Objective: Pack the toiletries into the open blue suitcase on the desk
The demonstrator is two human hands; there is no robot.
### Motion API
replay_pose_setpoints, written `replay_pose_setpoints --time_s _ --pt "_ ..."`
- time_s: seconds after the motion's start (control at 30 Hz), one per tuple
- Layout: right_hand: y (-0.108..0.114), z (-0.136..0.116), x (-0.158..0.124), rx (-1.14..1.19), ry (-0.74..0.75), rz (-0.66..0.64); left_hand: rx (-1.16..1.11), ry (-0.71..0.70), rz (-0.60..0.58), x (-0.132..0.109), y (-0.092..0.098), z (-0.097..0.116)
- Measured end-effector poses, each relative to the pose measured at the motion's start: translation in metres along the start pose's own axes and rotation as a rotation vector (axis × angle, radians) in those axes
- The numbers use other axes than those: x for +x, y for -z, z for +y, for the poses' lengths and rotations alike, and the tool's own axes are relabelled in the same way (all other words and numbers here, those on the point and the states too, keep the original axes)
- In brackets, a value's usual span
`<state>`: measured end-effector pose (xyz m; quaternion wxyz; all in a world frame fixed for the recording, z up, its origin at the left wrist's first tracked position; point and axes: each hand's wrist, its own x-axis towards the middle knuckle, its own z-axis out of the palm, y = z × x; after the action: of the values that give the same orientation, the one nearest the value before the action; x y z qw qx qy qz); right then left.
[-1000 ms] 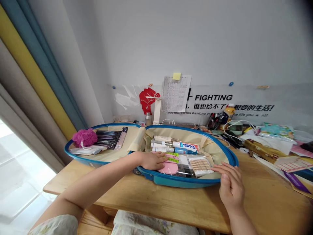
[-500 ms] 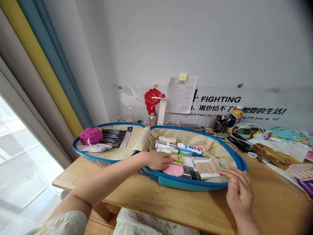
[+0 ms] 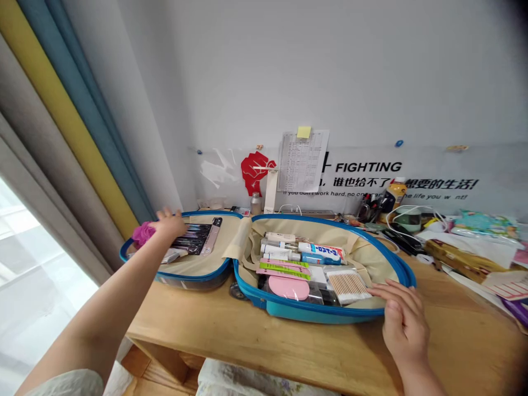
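A blue suitcase lies open on the wooden desk, its two halves lined in beige. My left hand reaches over the left half, fingers spread, touching the pink bath sponge beside a pack of dark combs. My right hand rests flat and open on the front right rim of the right half. That half holds toothpaste tubes, a green and pink strip pack, a pink oval item and a box of cotton swabs.
Clutter covers the desk's right side: a cup, cables, a brown box, papers. A white lamp base and small bottle stand at the wall. Curtains hang at the left by a window.
My left hand left the strip pack in the right half and moved left and up to the pink sponge in the left half. My right hand stayed on the rim.
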<state>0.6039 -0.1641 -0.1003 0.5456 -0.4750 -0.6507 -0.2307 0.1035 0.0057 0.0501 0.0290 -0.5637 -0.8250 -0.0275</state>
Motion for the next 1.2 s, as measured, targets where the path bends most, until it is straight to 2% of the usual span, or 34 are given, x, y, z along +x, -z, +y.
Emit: replay_pose_setpoints --time_s 0.1,0.27,0.5,0.6,0.7,0.8,0.87,0.93,1.0,1.1,1.2 --pt "0.0 0.001 -0.002 0.0 -0.01 0.0 0.004 0.169 -0.014 0.007 -0.011 -0.037" --pt "-0.001 -0.001 -0.001 0.002 -0.035 0.015 -0.014 0.149 -0.002 0.01 -0.028 -0.066" --pt "0.001 -0.005 0.0 0.005 -0.051 0.002 -0.046 0.11 0.09 0.012 -0.026 -0.076" --pt "0.001 -0.005 0.0 0.01 -0.059 -0.012 -0.09 0.049 0.138 0.005 -0.017 -0.073" --pt "0.0 -0.004 -0.001 0.021 -0.065 -0.005 -0.168 -0.051 0.231 -0.004 -0.001 -0.059" --pt "0.0 -0.003 -0.002 0.02 -0.073 -0.005 -0.28 -0.19 0.339 -0.013 0.019 -0.023" --pt "-0.001 -0.004 -0.001 0.02 -0.057 -0.002 -0.369 -0.3 0.39 -0.02 0.029 0.015" --pt "0.0 -0.006 0.0 0.021 -0.034 0.007 -0.454 -0.448 0.395 -0.033 0.032 0.062" --pt "0.0 -0.008 0.001 0.024 -0.019 0.018 -0.523 -0.606 0.354 -0.052 0.027 0.116" --pt "0.0 -0.009 0.001 0.036 -0.026 0.022 -0.596 -0.844 0.25 -0.088 0.009 0.195" --pt "-0.001 -0.008 0.0 0.04 -0.055 0.017 -0.636 -1.006 0.154 -0.12 -0.009 0.261"
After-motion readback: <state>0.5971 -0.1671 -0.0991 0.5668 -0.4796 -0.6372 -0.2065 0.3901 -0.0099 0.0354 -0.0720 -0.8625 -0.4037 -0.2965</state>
